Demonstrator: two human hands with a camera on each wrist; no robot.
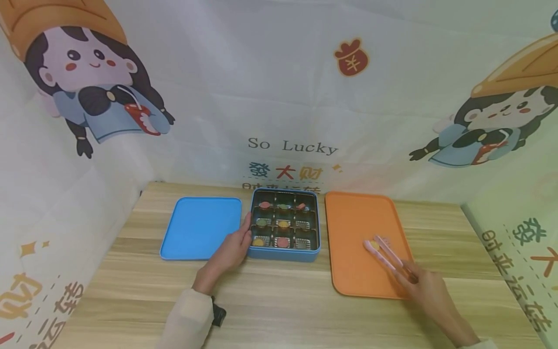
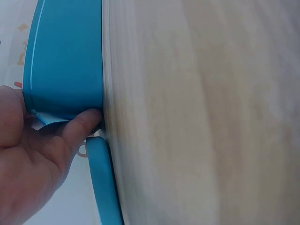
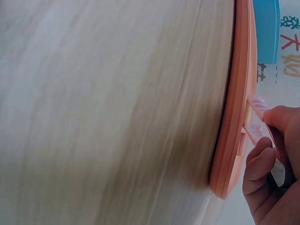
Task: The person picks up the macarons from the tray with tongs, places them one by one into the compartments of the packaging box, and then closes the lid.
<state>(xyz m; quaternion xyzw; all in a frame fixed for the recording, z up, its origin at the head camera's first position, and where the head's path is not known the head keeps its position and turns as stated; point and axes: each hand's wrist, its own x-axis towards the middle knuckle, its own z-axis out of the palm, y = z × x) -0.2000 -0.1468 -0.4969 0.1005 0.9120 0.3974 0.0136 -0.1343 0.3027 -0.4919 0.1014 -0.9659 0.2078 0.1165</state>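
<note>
A blue tin box (image 1: 283, 255) with a black divided insert stands mid-table. Small round pink, green and yellow pieces lie in most compartments; the middle and front ones on the right show only ridged bottoms. My left hand (image 1: 233, 247) rests against the box's left side, its fingers along the wall (image 2: 65, 61) and one fingertip low by the table. With my right hand (image 1: 429, 291) I hold pink tongs (image 1: 387, 257) over an orange tray (image 1: 353, 271). The tong tips lie on either side of a yellow round piece (image 1: 375, 245). Behind the tips a pink patch (image 1: 386, 239) shows.
Left of the box a flat blue lid (image 1: 202, 228) lies on the wood-grain table (image 1: 270, 305). A printed cloth (image 1: 244, 87) hangs behind the table and along both sides. The orange tray sits just right of the box.
</note>
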